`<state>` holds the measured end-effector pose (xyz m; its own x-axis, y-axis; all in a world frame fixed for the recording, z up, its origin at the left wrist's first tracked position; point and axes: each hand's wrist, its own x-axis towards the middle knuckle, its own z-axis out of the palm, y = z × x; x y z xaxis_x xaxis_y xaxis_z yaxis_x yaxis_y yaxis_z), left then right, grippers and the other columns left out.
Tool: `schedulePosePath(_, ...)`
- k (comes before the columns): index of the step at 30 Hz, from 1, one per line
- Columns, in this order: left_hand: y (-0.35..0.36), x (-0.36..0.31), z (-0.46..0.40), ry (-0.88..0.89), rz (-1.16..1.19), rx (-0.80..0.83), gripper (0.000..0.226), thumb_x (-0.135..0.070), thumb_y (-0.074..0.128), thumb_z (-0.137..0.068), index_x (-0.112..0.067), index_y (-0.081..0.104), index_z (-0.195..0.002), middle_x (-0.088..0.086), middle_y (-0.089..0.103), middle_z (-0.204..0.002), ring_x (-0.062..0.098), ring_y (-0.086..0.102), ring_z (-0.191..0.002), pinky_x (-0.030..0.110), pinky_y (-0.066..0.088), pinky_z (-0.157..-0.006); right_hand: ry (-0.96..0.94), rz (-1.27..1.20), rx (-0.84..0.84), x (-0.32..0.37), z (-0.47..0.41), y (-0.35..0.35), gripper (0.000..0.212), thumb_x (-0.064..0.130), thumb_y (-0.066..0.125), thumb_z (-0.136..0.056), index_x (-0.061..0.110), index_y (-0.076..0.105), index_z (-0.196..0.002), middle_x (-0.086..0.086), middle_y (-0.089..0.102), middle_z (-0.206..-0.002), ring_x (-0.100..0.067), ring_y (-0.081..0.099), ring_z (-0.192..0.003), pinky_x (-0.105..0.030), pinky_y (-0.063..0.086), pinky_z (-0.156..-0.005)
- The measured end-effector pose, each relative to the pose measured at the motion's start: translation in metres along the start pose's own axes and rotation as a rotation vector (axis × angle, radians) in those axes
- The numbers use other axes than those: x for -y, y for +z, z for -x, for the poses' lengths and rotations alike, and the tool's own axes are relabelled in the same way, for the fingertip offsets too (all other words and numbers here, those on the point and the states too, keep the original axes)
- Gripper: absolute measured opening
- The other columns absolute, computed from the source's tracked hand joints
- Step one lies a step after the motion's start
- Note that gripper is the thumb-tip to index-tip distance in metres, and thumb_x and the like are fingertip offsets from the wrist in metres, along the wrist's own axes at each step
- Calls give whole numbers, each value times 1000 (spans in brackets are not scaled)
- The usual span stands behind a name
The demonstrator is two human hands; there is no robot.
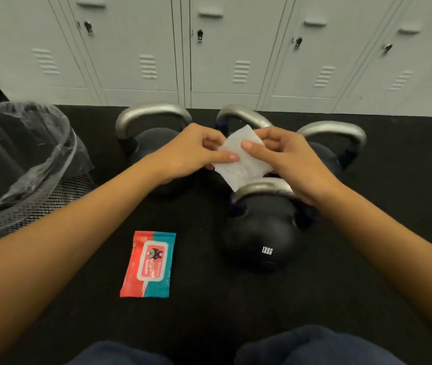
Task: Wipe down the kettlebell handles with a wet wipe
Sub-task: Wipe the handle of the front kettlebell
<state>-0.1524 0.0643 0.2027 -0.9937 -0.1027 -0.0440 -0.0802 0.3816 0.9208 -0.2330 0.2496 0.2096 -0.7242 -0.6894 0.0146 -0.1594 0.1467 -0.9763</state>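
Both hands (193, 151) (286, 159) pinch wet wipe (243, 159), prob. above kettlebells (262, 227).

head: worn on person | faces forward-down | close above hands (236, 156), floor (209, 312) | lockers (222, 48) probably near

Both forearms are bare from the frame's lower edges up to the wrists, with no sleeve, watch, bracelet or ring to be seen on either. The left hand (192, 148) and the right hand (286, 160) wear no gloves, and the fingernails that show are short, plain and slightly glossy. At the bottom of the view the two knees (315, 346) are covered in a dark navy fabric, soft and matte in look, without visible print or seams.
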Motion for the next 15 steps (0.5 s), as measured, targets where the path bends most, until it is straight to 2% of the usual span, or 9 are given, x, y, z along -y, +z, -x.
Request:
schedulePosePath(2,13,-17,-14,37,-20,6,19,-21,72,-85,-9,72,-99,7,75,-92,19,71,-90,35,56,-82,4,-55,-1,2,4,-19,23,20,66,-92,8,68,-112,-13,75,-103,-27,72,-98,-40,57,-86)
schedulePosePath(5,33,-34,-33,75,-31,-18,13,-19,73,-84,-9,72,-93,12,74,-89,14,70,-81,35,55,-81,22,-140,-58,-4,6,-43,25,18,61,-95,5,66,-116,-15,72,-110,-30,69,-104,-46,56,-90)
schedulePosePath(7,46,-41,-45,91,-17,-49,10,-17,73,-84,-11,72,-92,13,74,-89,16,70,-81,35,56,-81,36,-180,-102,-10,8,-60,25,17,58,-97,5,64,-118,-12,73,-109,-25,70,-102,-42,56,-89)
schedulePosePath(9,57,-45,-55,82,-19,-71,12,-18,72,-85,-13,71,-96,8,74,-89,19,71,-86,33,56,-79,44,-212,-134,-16,10,-76,27,17,54,-100,5,60,-122,-9,72,-110,-21,70,-102,-36,58,-87)
schedulePosePath(12,68,-40,-64,79,-68,-51,10,-19,69,-88,-18,70,-98,-7,71,-84,1,67,-80,17,52,-69,50,-211,-230,-30,16,-99,26,20,50,-102,11,58,-125,-5,71,-117,-17,68,-108,-37,56,-92)
schedulePosePath(13,70,-37,-64,77,-92,-40,11,-20,70,-88,-19,70,-98,-10,70,-85,-3,65,-81,14,49,-71,48,-192,-274,-36,19,-106,25,22,50,-102,14,57,-125,-4,70,-119,-16,67,-110,-40,55,-95)
schedulePosePath(15,70,-26,-60,56,-125,-17,19,-31,72,-84,-21,71,-101,-9,71,-91,-1,65,-88,16,48,-81,60,-141,-354,-54,27,-120,25,26,49,-103,18,55,-126,-2,66,-125,-15,64,-115,-42,52,-99)
